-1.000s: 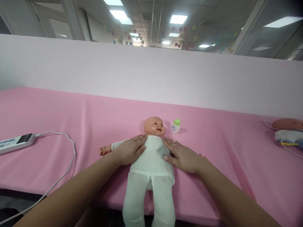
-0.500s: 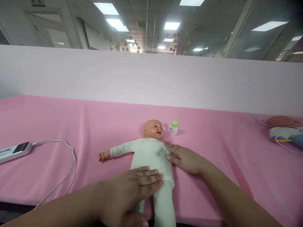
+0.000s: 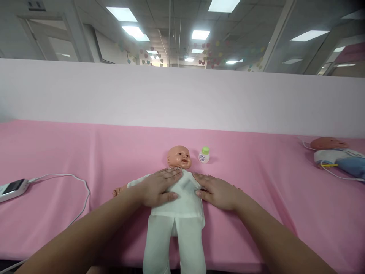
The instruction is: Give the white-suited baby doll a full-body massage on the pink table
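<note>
The left hand [image 3: 158,186] has just moved: half a second ago it lay low over the hips of the baby doll with a tan plastic head and a white cloth top and trousers [image 3: 182,205], and now it rests on the upper chest, fingertips near the neckline. The right hand [image 3: 217,190] stays at the doll's shoulder on the other side. Both hands are again set on the upper body, roughly mirrored, so the stroke down the front appears finished, by my judgement. Each grip is flat: fingers laid out nearly side by side, thumb held apart, pinching nothing.

The doll lies on its back on the pink cloth-covered worktop [image 3: 245,152], legs toward the person, face turned rightward.

Counted: two hands on one doll; one small, clear-white round bottle with a lime-green cap [image 3: 203,156], upright just right of the doll's head; one white bar-shaped plastic unit with a dark panel [image 3: 11,190], well left of the doll, with one white cable [image 3: 87,187] trailing from it; and one further figure, seemingly a second doll in white and blue cloth [image 3: 327,144], well right of the first.
</note>
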Demonstrator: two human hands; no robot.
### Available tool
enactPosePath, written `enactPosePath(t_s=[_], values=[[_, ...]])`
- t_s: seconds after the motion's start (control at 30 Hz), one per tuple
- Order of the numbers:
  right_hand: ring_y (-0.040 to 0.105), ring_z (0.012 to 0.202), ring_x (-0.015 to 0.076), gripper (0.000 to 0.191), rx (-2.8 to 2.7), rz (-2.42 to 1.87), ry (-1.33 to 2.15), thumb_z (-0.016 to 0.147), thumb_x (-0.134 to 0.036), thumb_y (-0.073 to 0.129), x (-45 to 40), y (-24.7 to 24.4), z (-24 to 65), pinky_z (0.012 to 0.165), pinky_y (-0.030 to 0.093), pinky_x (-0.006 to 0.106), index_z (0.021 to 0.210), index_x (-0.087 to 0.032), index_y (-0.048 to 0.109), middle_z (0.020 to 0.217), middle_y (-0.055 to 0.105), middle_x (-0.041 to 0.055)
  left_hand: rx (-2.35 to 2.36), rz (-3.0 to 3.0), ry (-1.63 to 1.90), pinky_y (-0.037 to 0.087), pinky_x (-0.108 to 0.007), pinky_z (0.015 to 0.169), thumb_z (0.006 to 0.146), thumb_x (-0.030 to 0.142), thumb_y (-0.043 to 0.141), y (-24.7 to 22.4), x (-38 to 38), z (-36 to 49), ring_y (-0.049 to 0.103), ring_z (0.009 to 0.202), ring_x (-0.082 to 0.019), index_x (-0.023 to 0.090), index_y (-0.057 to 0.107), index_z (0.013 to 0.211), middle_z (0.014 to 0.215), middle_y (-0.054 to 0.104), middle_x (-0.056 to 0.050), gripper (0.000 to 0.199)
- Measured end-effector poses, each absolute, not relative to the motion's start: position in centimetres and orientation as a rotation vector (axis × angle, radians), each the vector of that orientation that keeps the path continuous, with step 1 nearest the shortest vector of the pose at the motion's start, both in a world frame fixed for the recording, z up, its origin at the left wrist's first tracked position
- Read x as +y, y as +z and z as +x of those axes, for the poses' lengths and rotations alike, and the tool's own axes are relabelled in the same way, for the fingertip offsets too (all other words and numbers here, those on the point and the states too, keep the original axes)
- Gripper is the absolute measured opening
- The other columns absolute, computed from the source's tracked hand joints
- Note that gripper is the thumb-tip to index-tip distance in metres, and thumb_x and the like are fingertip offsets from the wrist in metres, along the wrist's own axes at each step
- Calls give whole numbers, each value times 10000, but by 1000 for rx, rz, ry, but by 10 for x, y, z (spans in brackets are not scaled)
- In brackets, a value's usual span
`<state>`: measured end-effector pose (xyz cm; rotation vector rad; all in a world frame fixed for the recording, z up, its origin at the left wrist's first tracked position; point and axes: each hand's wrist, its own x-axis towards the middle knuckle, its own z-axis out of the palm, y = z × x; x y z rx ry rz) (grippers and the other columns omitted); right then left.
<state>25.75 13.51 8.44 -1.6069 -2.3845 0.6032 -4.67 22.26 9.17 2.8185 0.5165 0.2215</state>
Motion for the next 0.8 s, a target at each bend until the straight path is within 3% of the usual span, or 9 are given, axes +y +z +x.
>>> enactPosePath(t_s=[0.23, 0.5, 0.6, 0.7, 0.8], values=[[354, 1554, 328, 691, -2332, -1514, 444, 1066, -636, 359, 122, 100, 240, 1299, 208, 605, 1620, -226, 407, 1653, 400, 89, 772, 2786, 339, 312, -423, 1271, 1082, 519, 390, 90, 224, -63, 389, 1532, -262, 195, 398, 1619, 1657, 413, -91, 627], [422, 1522, 233, 517, -2636, -575, 608, 1071, -474, 468, 82, 111, 195, 1311, 220, 429, 1477, -183, 601, 1530, 590, 65, 807, 2800, 340, 356, -403, 1251, 1091, 469, 374, 85, 234, -63, 441, 1503, -240, 192, 454, 1590, 1636, 444, -79, 577], [392, 1539, 270, 635, -2681, -621, 652, 1046, -563, 521, 85, 107, 192, 1322, 169, 474, 1551, -179, 511, 1590, 517, 92, 810, 2804, 333, 351, -395, 1255, 1086, 469, 382, 83, 234, -63, 432, 1509, -229, 189, 440, 1598, 1643, 433, -75, 586], [272, 1585, 342, 900, -2653, -817, 601, 946, -725, 589, 102, 99, 199, 1317, 83, 573, 1645, -214, 344, 1681, 355, 124, 809, 2808, 316, 340, -381, 1260, 1081, 481, 388, 83, 234, -63, 417, 1518, -225, 156, 428, 1602, 1644, 433, -85, 615], [186, 1608, 357, 1024, -2606, -1030, 547, 914, -788, 567, 120, 91, 210, 1317, 67, 581, 1681, -206, 218, 1720, 237, 137, 796, 2799, 309, 331, -376, 1265, 1080, 491, 389, 83, 234, -63, 406, 1524, -225, 132, 426, 1601, 1643, 436, -94, 633]])
